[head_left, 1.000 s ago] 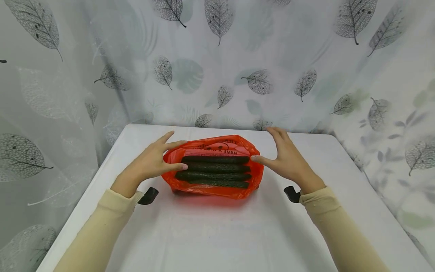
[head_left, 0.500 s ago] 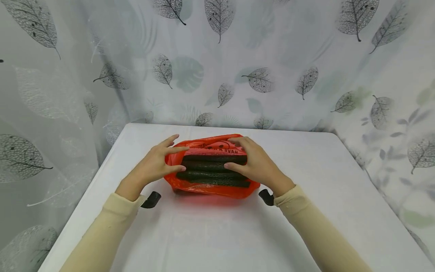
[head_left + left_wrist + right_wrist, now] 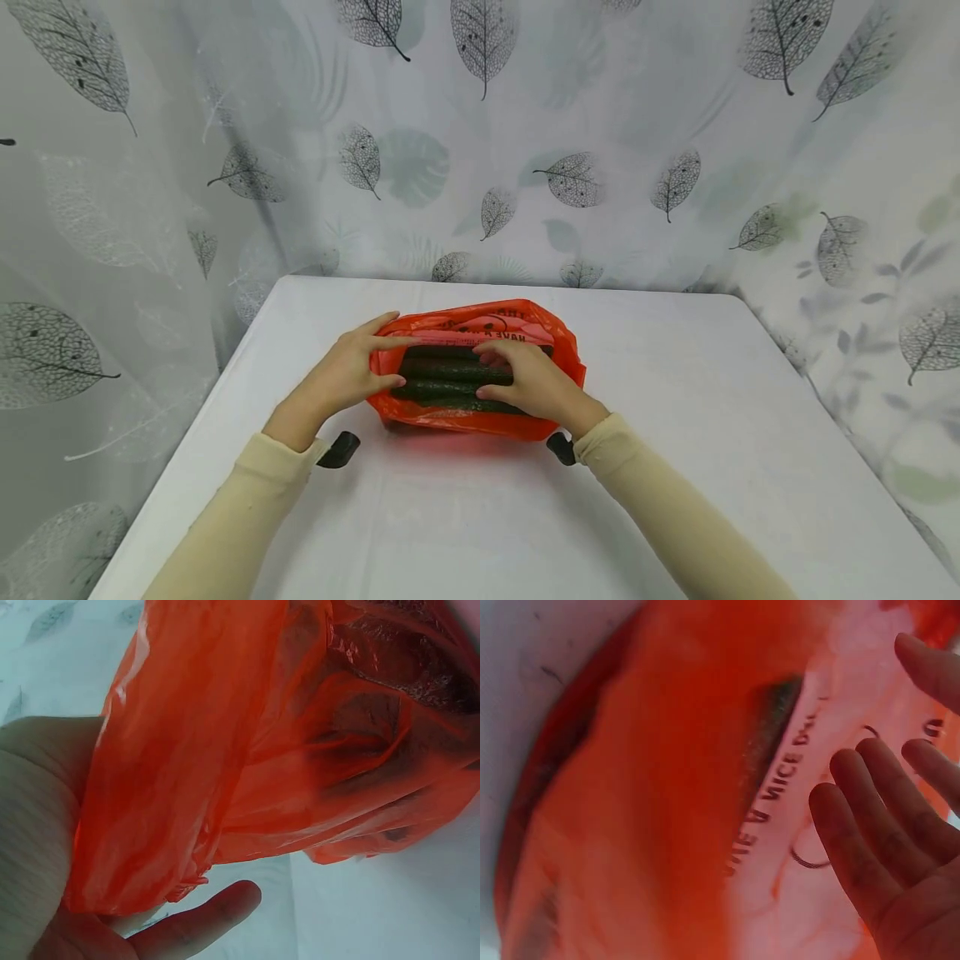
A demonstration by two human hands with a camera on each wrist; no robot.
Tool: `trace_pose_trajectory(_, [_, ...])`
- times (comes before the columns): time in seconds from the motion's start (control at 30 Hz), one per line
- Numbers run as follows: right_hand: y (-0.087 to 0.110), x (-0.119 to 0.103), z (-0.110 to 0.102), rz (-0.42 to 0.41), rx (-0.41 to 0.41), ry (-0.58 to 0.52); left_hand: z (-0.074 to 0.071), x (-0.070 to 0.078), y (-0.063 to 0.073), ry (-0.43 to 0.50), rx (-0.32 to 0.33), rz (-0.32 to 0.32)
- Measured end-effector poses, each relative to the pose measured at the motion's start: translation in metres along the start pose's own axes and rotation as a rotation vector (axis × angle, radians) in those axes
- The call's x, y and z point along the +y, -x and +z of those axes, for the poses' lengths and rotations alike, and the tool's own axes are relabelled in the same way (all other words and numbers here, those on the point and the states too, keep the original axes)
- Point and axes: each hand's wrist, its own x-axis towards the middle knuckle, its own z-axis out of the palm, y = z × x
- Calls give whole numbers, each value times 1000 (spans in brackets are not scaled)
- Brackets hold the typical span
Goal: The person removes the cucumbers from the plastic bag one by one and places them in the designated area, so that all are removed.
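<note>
Head view shows me a bright red thin plastic bag [image 3: 465,427] lying on a white table [image 3: 480,533], just in from the far edge and about midway between the left and right edges. Its mouth is spread wide. Inside it I see long, dark green, bumpy cucumbers [image 3: 442,387], lying side by side and pointing at the table's left and right edges. Black letters [image 3: 772,787] are printed on the pink inner side of the bag, and from the right wrist I can read the word NICE. My left hand [image 3: 337,375] is at the end of the bag nearest the left edge, with its thumb and first finger spread apart. Left wrist view has red plastic across that hand and hiding part of it, but I see no pinch. My right hand [image 3: 536,379] is over the cucumbers, at the side toward the right edge. Its fingers are loose and not clenched, with the thumb well apart, and it has no grasp on anything. I cannot tell if it touches a cucumber. Both arms wear cream sleeves [image 3: 675,500], and a small black piece [image 3: 339,450] sticks out at each wrist. Past the far edge hangs a pale curtain [image 3: 480,125] with leaf pictures.
</note>
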Motion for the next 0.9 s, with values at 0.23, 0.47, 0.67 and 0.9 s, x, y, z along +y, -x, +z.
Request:
trace_pose_trajectory(0.23, [-3,6,15,23,-40,55,2,-1,-2,-23,17,-27])
trace_pose_trajectory(0.47, [-3,7,25,25,-56,102,3,-1,-3,-14,28,-44])
trace_pose_trajectory(0.67, [-2,8,33,23,-61,154,5,-2,-2,13,30,-77])
trace_pose_trajectory(0.9, [-2,10,40,38,-65,183,7,-5,-2,20,56,-65])
